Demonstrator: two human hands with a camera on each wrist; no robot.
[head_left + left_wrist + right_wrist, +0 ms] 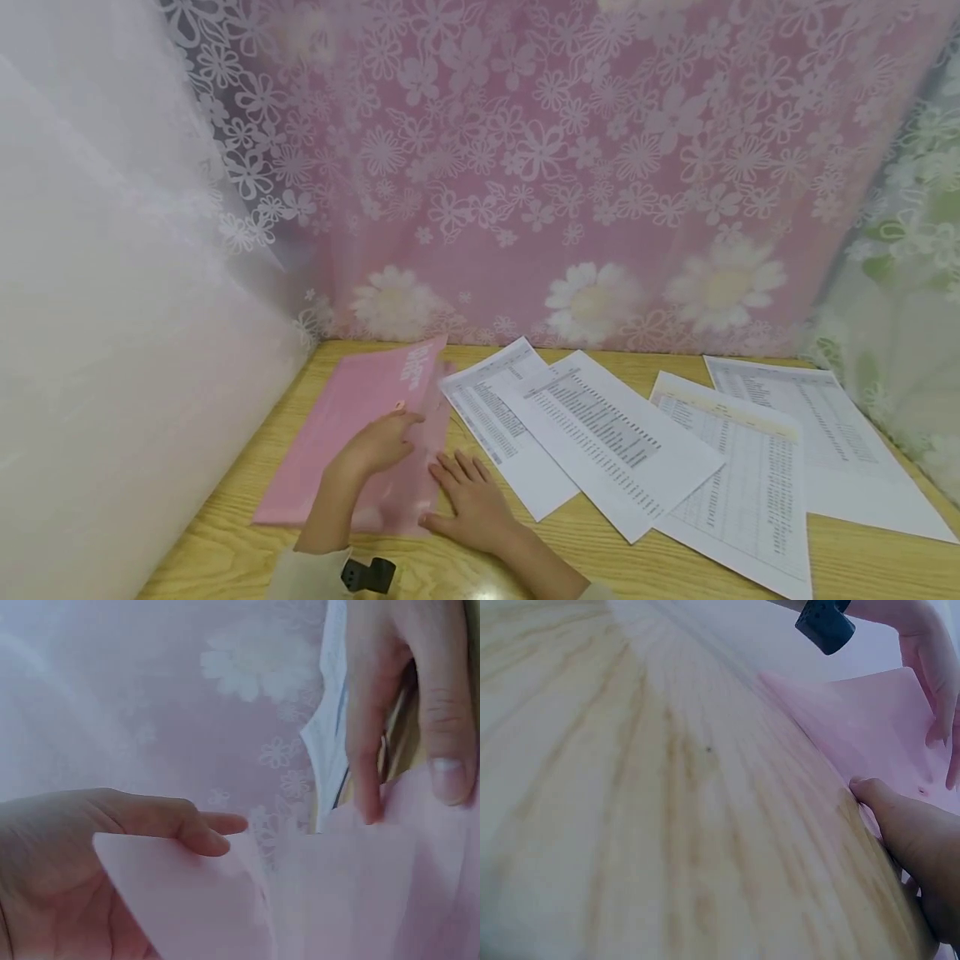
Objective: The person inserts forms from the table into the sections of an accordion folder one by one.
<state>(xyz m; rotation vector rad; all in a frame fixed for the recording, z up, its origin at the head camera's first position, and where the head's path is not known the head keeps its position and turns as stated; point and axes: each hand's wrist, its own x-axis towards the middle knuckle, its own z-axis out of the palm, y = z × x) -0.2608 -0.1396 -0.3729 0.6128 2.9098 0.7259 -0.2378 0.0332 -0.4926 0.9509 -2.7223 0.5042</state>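
From here I see the right hand (476, 510) spread beside the pink plastic folder (339, 408), probably steadying its edge on the wooden table (232, 550); whether the left hand (375, 446) pinches it, I cannot tell

Folder (318, 417) looks smooth, glossy plastic; printed sheets (600, 433) matt paper; tabletop (427, 571) wood-grained with slight sheen; flowered curtain (480, 150) thin, plastic-looking film.

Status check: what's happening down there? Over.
Left hand at pink folder, grip unclear. Right hand spread at its right edge. Papers rightward, seemingly out of the way.
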